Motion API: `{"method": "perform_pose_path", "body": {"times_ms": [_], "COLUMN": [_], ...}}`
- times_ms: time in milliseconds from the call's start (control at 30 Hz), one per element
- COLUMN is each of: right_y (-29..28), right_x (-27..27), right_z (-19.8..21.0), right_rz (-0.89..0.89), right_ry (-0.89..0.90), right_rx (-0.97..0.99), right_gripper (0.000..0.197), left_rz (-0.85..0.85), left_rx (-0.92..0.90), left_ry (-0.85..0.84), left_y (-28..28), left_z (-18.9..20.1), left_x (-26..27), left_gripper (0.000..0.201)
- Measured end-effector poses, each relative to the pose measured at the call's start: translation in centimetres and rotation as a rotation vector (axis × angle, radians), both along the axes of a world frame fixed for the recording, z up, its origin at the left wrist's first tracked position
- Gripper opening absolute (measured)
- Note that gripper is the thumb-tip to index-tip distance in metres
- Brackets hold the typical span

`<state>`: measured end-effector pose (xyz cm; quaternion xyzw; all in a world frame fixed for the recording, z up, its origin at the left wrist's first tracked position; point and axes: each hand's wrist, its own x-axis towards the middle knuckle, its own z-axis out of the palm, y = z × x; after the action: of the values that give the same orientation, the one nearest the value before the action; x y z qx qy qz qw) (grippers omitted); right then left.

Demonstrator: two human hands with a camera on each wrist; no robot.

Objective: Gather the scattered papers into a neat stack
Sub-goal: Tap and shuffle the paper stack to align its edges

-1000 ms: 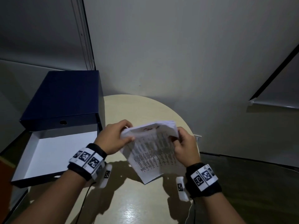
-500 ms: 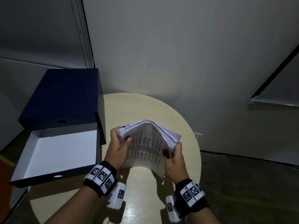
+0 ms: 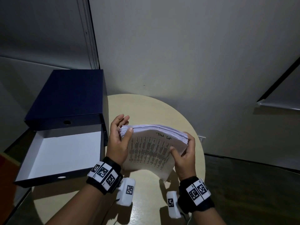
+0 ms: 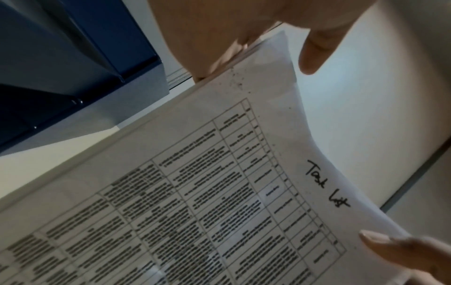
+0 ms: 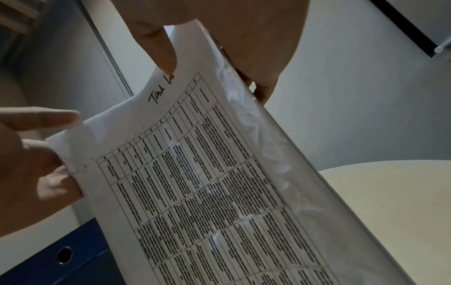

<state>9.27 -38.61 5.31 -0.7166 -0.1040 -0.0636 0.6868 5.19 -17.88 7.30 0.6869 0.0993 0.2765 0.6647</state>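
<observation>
- the stack of papers is held up on edge above the middle of the round table, its lower edge close to the tabletop; whether that edge touches the wood cannot be told
- the top sheet faces the person, printed with a table of small text and a handwritten heading near its upper edge
- the upper edges of the sheets fan out a little, so the stack is not yet square
- the left hand is clamped on the stack's left edge: its thumb lies on the front sheet, the fingers reach round behind the pile
- the right hand is clamped on the right edge, thumb on the front sheet, fingers curled behind
- in the left wrist view the paper fills most of the picture, with the left hand's fingers at its far edge
- in the right wrist view the sheet shows creasing along the right margin
- a dark blue box sits at the table's left edge, hanging partly over it, with its open white-lined tray toward the near-left side
- both wrists wear black bands with square-patterned markers
- a plain grey wall rises just behind the table's far edge
</observation>
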Motion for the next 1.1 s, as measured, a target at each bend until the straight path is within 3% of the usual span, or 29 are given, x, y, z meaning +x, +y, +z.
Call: {"method": "perform_pose_path", "body": {"times_ms": [133, 300, 533, 700, 833, 1000, 1100], "right_y": [0.8, 1.8, 1.7, 1.8, 1.7, 0.4, 0.0], "right_x": [0.4, 1.5, 2.0, 2.0, 1.8, 1.2, 1.3], "right_z": [1.8, 2.5, 2.4, 2.1, 2.2, 2.4, 2.5], "right_rz": [-0.09, -0.234, -0.281, -0.254, -0.19, 0.033, -0.012], "right_ry": [-0.091, -0.054, -0.044, -0.073, -0.101, -0.118, -0.084], "right_rx": [0.016, -0.041, -0.064, -0.096, -0.104, -0.187, -0.178], "right_gripper": [0.04, 0.003, 0.015, 0.011, 0.011, 0.044, 0.046], "left_rz": [0.086, 0.113, 0.087, 0.01, -0.096, -0.069, -0.059], "left_rx": [0.021, -0.025, -0.129, -0.14, -0.055, -0.033, -0.036], "left_ry": [0.029, 0.026, 0.009, -0.056, -0.074, -0.021, 0.014], "left_y": [-0.4, -0.4, -0.1, 0.0, 0.8, 1.3, 1.7], "left_z": [0.9, 1.1, 0.9, 0.9, 0.0, -0.9, -1.3], "left_x": [0.7, 1.3, 1.5, 1.3, 0.9, 1.3, 1.7], "left_gripper": [0.039, 0.035, 0.043, 0.031, 0.07, 0.07, 0.068]}}
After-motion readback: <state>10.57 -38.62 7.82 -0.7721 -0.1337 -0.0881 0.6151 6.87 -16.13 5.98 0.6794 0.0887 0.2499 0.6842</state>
